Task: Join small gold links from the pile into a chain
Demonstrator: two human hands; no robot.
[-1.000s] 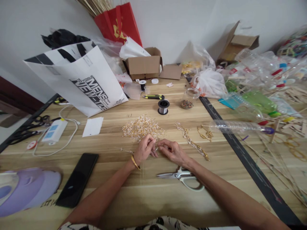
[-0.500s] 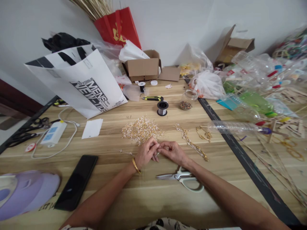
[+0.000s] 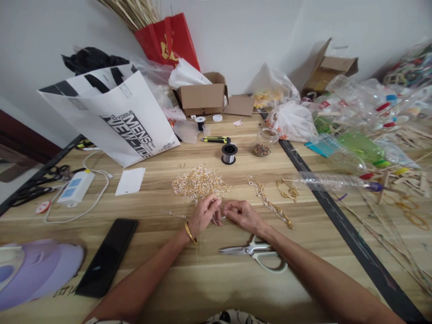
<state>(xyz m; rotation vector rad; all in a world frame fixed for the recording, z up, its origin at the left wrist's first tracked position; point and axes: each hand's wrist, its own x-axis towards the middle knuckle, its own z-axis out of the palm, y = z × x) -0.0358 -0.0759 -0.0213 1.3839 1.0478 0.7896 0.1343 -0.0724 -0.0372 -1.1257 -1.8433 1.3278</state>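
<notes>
Just in front of a loose pile of tiny gold and white beads, my two hands work close together. My left hand, with a gold bangle at the wrist, has its fingers curled around a thin beaded string whose end trails out to the left. Thumb and forefinger of my right hand pinch at the string's other part, where a small silvery bit shows; the fingers partly hide it. Scissors with pale handles lie below my right hand. Finished-looking gold and silver bead strands rest to its right.
Behind the beads are a wire spool, a utility knife and a glass jar. A phone and a white paper bag are left. Plastic bottles and sticks crowd the right.
My hands have moved slightly apart, with a small gap between the fingertips. The right fingers have shifted a little to the right; the scissors and beads stay put.
</notes>
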